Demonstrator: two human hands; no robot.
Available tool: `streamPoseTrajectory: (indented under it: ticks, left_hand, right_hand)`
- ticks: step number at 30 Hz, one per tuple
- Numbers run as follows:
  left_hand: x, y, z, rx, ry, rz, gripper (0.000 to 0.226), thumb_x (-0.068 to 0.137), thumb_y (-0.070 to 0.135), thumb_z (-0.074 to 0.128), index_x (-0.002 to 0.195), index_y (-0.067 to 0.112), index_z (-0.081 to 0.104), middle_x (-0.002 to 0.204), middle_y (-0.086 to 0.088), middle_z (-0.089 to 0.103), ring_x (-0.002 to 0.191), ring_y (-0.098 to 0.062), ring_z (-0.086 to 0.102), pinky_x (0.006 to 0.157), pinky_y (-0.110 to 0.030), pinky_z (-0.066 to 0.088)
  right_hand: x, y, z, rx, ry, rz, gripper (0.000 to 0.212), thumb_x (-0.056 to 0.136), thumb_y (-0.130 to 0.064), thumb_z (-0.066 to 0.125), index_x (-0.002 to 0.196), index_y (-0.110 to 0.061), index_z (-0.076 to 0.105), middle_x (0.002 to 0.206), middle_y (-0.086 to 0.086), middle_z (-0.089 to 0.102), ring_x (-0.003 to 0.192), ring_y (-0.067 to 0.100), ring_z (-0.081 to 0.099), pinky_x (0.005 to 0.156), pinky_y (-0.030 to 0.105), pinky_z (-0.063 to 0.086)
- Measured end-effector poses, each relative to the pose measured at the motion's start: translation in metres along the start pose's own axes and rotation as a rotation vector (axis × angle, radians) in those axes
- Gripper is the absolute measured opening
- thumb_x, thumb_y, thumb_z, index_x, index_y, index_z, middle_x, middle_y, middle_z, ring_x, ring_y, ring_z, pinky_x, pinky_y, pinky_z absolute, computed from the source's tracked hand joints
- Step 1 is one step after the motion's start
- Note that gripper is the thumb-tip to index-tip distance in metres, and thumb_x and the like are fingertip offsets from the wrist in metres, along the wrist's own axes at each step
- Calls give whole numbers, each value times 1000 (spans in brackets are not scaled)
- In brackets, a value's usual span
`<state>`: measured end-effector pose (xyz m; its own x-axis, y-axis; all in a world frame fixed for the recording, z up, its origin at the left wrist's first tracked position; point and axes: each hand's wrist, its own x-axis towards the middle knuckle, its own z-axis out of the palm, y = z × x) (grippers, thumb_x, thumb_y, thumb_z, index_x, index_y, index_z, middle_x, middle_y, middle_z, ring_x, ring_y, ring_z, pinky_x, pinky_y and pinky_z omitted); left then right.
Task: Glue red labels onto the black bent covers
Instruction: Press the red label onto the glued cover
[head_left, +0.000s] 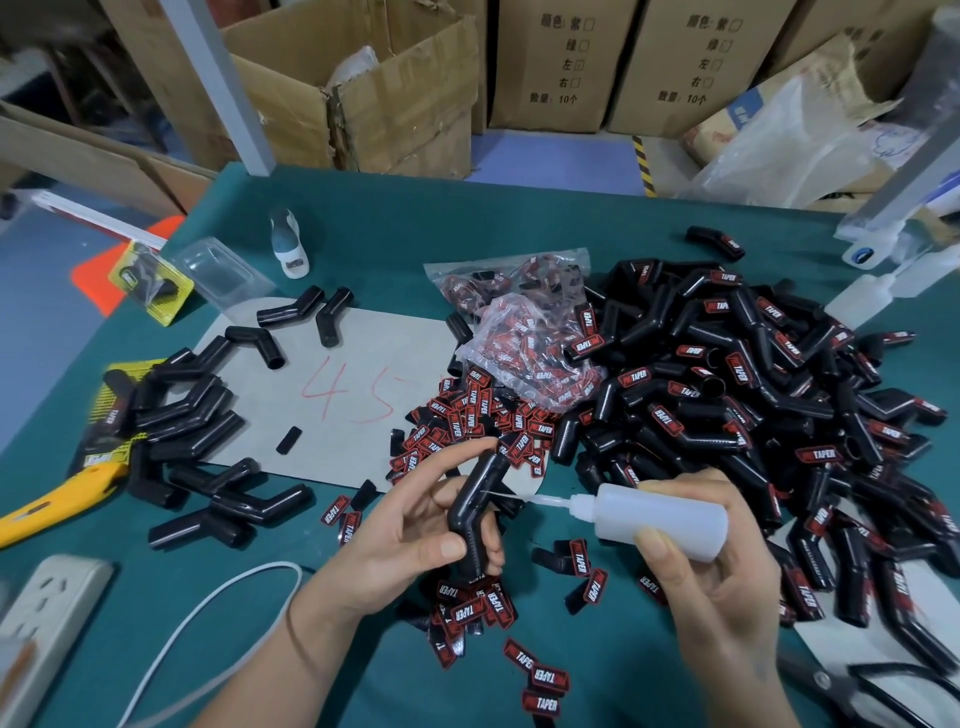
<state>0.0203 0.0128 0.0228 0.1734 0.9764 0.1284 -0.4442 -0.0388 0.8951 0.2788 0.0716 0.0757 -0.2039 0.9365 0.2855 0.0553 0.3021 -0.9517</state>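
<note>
My left hand (415, 525) grips a black bent cover (475, 506) upright above the green table. My right hand (711, 566) holds a translucent glue bottle (660, 519) on its side, and its thin nozzle tip touches the cover's upper half. Loose red labels (467, 421) lie scattered in front of and beyond my hands. A large heap of labelled covers (753, 395) fills the right side. Several unlabelled covers (197, 415) lie at the left on and around a grey sheet.
Clear bags of labels (524, 332) sit mid-table. A yellow knife (57, 499), a power strip (47, 623) with a white cable and blister packs lie at the left. Scissors (852, 686) are at the lower right. Cardboard boxes (561, 62) stand behind the table.
</note>
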Motion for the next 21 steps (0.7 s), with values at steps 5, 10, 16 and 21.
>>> streamPoseTrajectory:
  ticks: [5,10,16,21]
  left_hand:
    - [0,0,0,0,-3,0,73,102,16,68,163,12,28,106,-17,68,94,-36,68,86,-48,57]
    - [0,0,-1,3,-3,-4,73,102,17,69,163,12,28,106,-17,68,93,-36,68,85,-47,57]
    - [0,-1,-2,-8,-4,3,72,103,17,68,163,11,28,106,-18,68,94,-37,68,86,-48,57]
    - [1,-1,0,-16,-5,3,72,103,16,68,162,11,29,105,-19,68,93,-37,68,86,-48,56]
  right_hand:
    - [1,-2,1,1,-21,-24,26,86,-31,68,111,-39,69,102,-11,63,86,8,65,69,16,52]
    - [1,-4,2,3,-18,-4,26,85,-33,68,110,-40,70,101,-10,63,85,10,66,68,17,53]
    - [2,-2,1,26,21,-6,26,85,-32,68,110,-40,69,101,-9,63,86,8,66,71,16,52]
    - [1,-1,-1,-11,7,-22,26,88,-33,68,113,-39,69,104,-9,63,89,12,67,71,20,54]
